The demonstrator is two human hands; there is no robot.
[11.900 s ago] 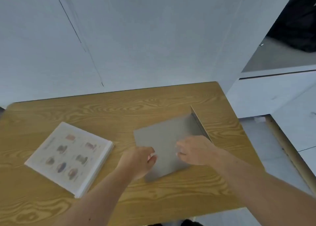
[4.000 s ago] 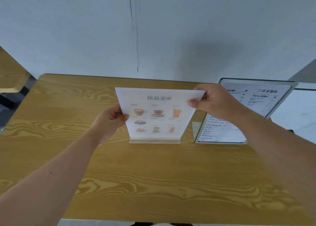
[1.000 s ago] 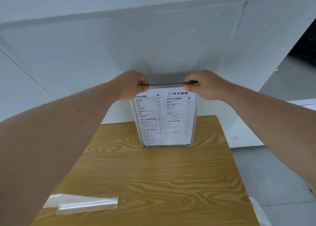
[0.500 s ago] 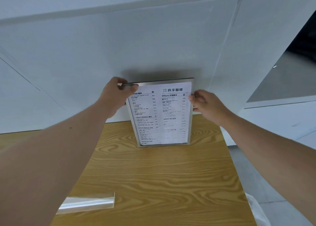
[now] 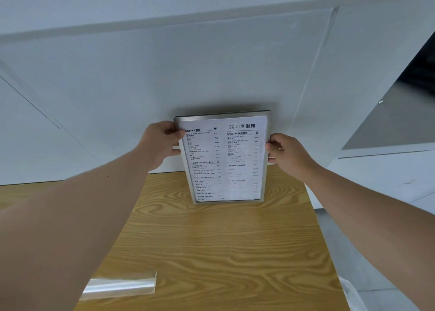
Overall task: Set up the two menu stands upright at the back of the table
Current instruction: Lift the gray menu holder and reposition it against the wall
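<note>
A metal-framed menu stand [image 5: 224, 160] with a black-and-white printed price list stands upright at the back right of the wooden table [image 5: 223, 244], close to the wall. My left hand [image 5: 162, 143] grips its upper left edge. On the opposite side, my right hand [image 5: 286, 154] holds the right edge, a little lower. Near the front left, only the clear acrylic base [image 5: 120, 286] of the second menu stand shows past my left forearm; the rest of it is hidden.
A pale grey wall [image 5: 211, 70] rises right behind the table. The table's right edge [image 5: 322, 240] drops to a grey floor [image 5: 367, 275]. A white ledge [image 5: 386, 169] runs along the right.
Both hands slid down from the frame's top corners to its side edges. The stand sits squarely on the table, tilted slightly back, and the view has moved closer.
</note>
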